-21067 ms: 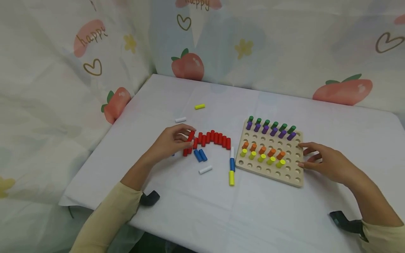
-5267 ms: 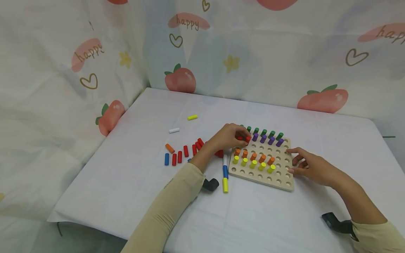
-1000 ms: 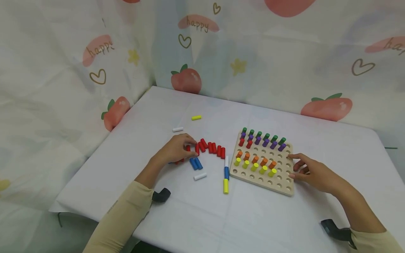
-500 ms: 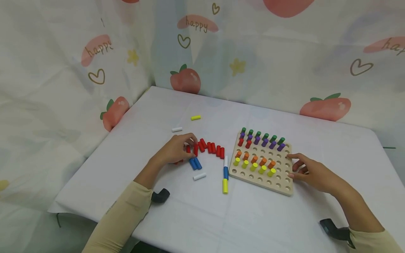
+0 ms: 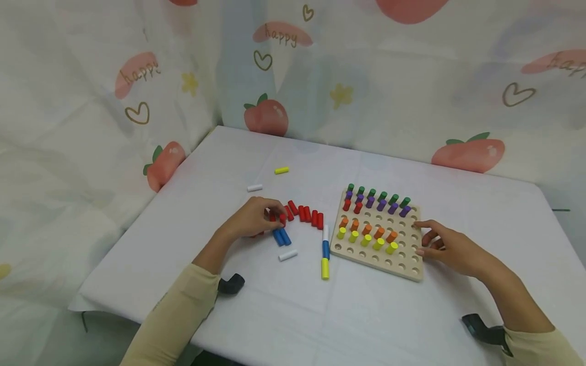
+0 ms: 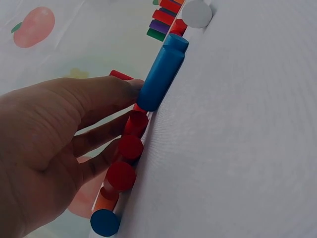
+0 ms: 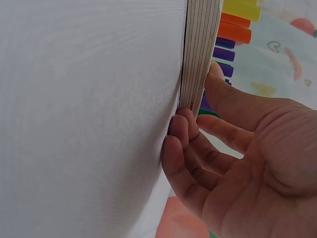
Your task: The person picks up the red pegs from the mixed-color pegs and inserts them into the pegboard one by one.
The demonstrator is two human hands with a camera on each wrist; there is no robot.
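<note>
My left hand [image 5: 252, 217] pinches a red peg [image 5: 283, 219] between thumb and fingers, at the left end of the loose red pegs [image 5: 304, 213]. In the left wrist view this red peg [image 6: 120, 74] shows above the thumb, and a blue peg [image 6: 163, 72] lies close in front of the thumb tip. My right hand [image 5: 458, 249] grips the right edge of the wooden pegboard [image 5: 373, 258], thumb on its top face and fingers at its side. Green, purple, red, orange and yellow pegs stand in rows on the board; the red row has two pegs [image 5: 358, 207].
Two blue pegs [image 5: 282, 237] and a white peg [image 5: 288, 255] lie in front of the red ones. A white, blue and yellow peg [image 5: 325, 269] form a line by the board's left edge. Farther back lie another white peg [image 5: 255, 188] and a yellow peg [image 5: 281, 170].
Two red pegs now stand in the board that were not there 21 seconds ago. Since five seconds ago my left hand has returned to the loose pegs; its red peg has just tipped up.
</note>
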